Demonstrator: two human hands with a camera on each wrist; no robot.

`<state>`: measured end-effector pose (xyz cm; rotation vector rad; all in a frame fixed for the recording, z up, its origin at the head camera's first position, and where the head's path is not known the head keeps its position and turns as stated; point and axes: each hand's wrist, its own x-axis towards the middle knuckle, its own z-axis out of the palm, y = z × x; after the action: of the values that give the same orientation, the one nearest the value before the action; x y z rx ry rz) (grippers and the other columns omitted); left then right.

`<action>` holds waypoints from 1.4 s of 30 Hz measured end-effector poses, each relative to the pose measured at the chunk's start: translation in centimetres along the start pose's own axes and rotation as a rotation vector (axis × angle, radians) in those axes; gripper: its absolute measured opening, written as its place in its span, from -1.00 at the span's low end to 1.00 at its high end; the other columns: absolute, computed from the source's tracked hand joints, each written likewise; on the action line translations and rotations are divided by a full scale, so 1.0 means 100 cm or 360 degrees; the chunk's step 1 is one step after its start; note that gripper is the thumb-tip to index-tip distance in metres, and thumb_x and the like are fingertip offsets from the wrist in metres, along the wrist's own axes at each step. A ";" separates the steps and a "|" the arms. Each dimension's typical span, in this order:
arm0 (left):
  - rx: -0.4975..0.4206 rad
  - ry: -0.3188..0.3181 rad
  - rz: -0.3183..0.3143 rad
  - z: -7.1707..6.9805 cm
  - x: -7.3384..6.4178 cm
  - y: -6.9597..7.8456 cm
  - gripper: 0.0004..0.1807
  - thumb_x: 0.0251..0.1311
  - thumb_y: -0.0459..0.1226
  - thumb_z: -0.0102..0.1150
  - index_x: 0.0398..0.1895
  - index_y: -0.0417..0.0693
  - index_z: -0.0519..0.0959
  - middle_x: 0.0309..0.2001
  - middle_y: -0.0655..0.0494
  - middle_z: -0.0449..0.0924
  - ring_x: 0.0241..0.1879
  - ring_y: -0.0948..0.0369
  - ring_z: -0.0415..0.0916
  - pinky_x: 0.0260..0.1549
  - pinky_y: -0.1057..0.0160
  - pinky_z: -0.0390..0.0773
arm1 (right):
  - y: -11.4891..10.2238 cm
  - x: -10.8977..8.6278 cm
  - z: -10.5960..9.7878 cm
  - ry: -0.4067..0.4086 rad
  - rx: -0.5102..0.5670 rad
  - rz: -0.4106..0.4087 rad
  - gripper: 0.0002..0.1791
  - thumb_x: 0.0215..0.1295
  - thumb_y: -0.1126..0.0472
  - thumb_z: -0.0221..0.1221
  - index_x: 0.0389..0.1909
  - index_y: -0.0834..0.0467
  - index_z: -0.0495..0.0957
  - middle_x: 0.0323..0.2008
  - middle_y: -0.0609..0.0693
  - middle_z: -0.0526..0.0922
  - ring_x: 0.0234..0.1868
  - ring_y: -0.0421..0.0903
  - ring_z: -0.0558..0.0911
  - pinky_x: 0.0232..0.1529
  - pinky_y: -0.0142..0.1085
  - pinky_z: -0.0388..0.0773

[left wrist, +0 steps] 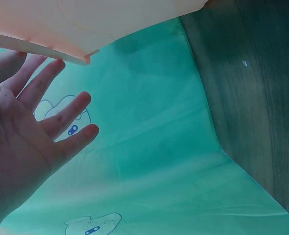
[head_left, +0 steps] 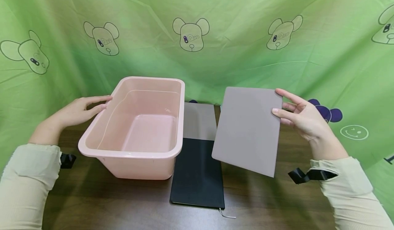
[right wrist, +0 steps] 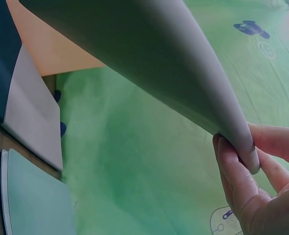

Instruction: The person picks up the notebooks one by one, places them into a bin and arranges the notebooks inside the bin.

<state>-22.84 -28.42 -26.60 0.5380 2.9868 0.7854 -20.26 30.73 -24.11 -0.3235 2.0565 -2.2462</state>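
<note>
My right hand (head_left: 303, 115) pinches the upper right edge of a grey notebook (head_left: 247, 127), thumb on the near face and fingers behind. The notebook is held up tilted over the table; in the right wrist view its cover bends slightly near the fingers (right wrist: 232, 161). With fingers spread and fairly straight, my left hand (head_left: 81, 110) touches the left rim of a pink plastic tub (head_left: 132, 153). In the left wrist view the fingertips (left wrist: 56, 66) meet the underside of that rim. The tub stands upright with nothing inside.
On the table (head_left: 129, 202), a black notebook (head_left: 198, 175) with a ribbon marker lies right of the tub. Behind it lies another grey notebook (head_left: 200, 119). A green notebook (right wrist: 36, 196) shows in the right wrist view. A green printed curtain (head_left: 227, 59) hangs behind.
</note>
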 end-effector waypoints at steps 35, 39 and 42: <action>0.0014 0.0018 0.0001 0.001 0.000 0.001 -0.47 0.37 -0.07 -0.11 0.36 -0.03 0.27 0.31 -0.25 0.29 0.29 -0.26 0.19 0.13 -0.30 0.24 | -0.023 0.013 0.027 0.0114 -0.0023 -0.0040 -0.28 0.13 0.55 0.15 0.26 -0.10 0.38 -0.32 -0.09 0.66 -0.36 -0.23 0.67 -0.38 -0.43 0.63; 0.0010 0.0018 -0.0001 0.000 0.000 0.001 -0.47 0.37 -0.07 -0.11 0.36 -0.03 0.27 0.31 -0.26 0.29 0.29 -0.27 0.19 0.13 -0.30 0.24 | -0.026 0.014 0.029 0.0091 0.0024 -0.0076 -0.28 0.13 0.57 0.13 0.26 -0.08 0.38 -0.31 -0.06 0.67 -0.34 -0.21 0.67 -0.36 -0.42 0.63; 0.0004 0.0014 -0.0007 0.000 -0.001 0.002 -0.47 0.37 -0.06 -0.11 0.36 -0.02 0.26 0.31 -0.25 0.29 0.29 -0.27 0.19 0.13 -0.31 0.24 | -0.028 0.015 0.031 0.0091 0.0042 -0.0092 -0.28 0.12 0.57 0.13 0.27 -0.07 0.38 -0.30 -0.06 0.66 -0.33 -0.21 0.67 -0.35 -0.41 0.64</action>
<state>-22.73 -28.29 -26.54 0.5293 2.9964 0.7860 -20.82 27.70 -20.91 -0.3248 2.0687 -2.3404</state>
